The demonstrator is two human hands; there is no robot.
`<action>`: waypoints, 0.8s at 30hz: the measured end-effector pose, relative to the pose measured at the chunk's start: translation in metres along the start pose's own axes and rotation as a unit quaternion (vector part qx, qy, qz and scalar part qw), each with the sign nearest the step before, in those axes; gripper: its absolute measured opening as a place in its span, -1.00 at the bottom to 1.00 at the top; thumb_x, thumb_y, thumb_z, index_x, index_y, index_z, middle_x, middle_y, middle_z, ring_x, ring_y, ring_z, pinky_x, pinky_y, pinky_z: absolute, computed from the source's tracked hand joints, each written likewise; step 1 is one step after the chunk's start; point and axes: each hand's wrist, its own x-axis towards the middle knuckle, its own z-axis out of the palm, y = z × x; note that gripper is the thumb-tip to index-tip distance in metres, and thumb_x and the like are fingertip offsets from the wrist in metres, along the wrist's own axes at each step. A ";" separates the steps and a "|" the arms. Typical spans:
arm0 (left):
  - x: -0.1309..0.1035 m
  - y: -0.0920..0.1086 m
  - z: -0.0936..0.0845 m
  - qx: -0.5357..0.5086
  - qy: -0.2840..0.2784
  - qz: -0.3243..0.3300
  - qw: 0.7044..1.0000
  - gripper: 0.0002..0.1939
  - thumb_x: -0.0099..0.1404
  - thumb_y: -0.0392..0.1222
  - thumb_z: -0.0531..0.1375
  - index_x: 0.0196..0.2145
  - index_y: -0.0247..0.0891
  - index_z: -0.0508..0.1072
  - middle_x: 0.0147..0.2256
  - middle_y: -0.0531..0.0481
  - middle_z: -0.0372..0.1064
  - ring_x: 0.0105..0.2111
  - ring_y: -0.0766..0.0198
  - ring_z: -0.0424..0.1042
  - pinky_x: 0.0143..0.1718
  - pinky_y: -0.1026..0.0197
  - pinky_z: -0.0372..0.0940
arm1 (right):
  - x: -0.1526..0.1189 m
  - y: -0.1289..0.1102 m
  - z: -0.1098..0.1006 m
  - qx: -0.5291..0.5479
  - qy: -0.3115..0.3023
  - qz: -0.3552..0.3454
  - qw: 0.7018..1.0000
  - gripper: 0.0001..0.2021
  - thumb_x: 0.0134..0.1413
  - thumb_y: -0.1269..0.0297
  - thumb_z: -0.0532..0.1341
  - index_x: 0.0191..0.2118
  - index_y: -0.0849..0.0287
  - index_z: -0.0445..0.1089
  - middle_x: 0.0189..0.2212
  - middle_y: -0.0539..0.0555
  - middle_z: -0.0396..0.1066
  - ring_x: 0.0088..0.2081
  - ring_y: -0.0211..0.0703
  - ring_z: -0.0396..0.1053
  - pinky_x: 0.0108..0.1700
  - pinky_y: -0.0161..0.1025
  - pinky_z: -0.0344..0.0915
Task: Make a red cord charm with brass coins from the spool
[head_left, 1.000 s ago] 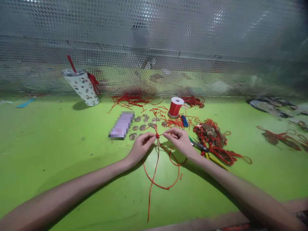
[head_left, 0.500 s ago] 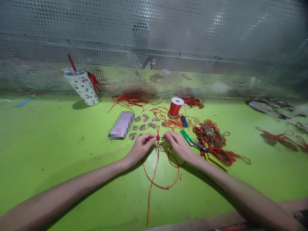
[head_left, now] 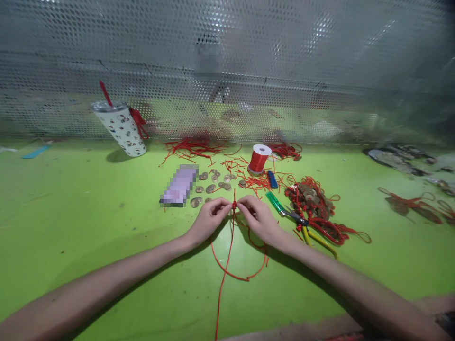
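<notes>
Smooth tabletop [head_left: 170,303]; fingers [head_left: 223,206] pinch knotted cord [head_left: 224,271].

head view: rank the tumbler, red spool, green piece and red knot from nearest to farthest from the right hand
1. Red knot: at the fingertips of the right hand
2. Green piece: just right of that hand
3. Red spool: beyond the hand
4. Tumbler: far left, near the mesh

Both bare forearms angle inward, left hand [head_left: 212,215] and right hand [head_left: 256,215] pinching fingertip to thumb.
</notes>
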 end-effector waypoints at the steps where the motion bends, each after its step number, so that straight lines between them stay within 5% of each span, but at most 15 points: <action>1: 0.000 0.000 0.000 -0.001 0.002 -0.001 1.000 -0.75 0.32 -0.06 0.20 -0.36 -0.31 0.51 -0.46 0.04 0.37 -0.44 0.30 0.28 -0.40 0.27 0.16 | 0.000 -0.001 0.001 0.034 -0.001 0.028 0.999 -0.84 0.31 0.24 0.13 -0.28 0.15 0.37 -0.40 0.06 0.42 -0.38 -0.15 0.34 -0.32 -0.21 0.24; 6: 0.001 0.000 0.000 -0.009 0.005 -0.006 1.000 -0.75 0.30 -0.05 0.22 -0.36 -0.31 0.52 -0.45 0.03 0.40 -0.45 0.30 0.29 -0.42 0.27 0.18 | 0.003 -0.004 -0.001 0.147 -0.010 0.104 0.984 -0.84 0.21 0.19 0.22 -0.30 0.17 0.42 -0.44 0.00 0.42 -0.40 -0.19 0.33 -0.36 -0.26 0.22; 15: 0.000 0.002 -0.001 -0.033 -0.008 -0.034 0.999 -0.74 0.32 -0.02 0.20 -0.35 -0.29 0.50 -0.58 0.12 0.23 -0.56 0.35 0.15 -0.54 0.29 0.06 | 0.006 0.000 -0.003 0.175 -0.003 0.105 0.979 -0.84 0.16 0.20 0.26 -0.30 0.18 0.48 -0.39 0.03 0.48 -0.34 -0.18 0.39 -0.26 -0.23 0.28; 24: 0.000 -0.004 -0.001 -0.004 -0.013 -0.012 1.000 -0.74 0.33 -0.04 0.18 -0.36 -0.30 0.48 -0.47 0.07 0.32 -0.48 0.33 0.22 -0.46 0.28 0.10 | 0.002 -0.005 0.004 0.161 0.014 0.083 0.983 -0.83 0.18 0.18 0.23 -0.32 0.17 0.42 -0.44 0.01 0.42 -0.43 -0.21 0.34 -0.39 -0.27 0.24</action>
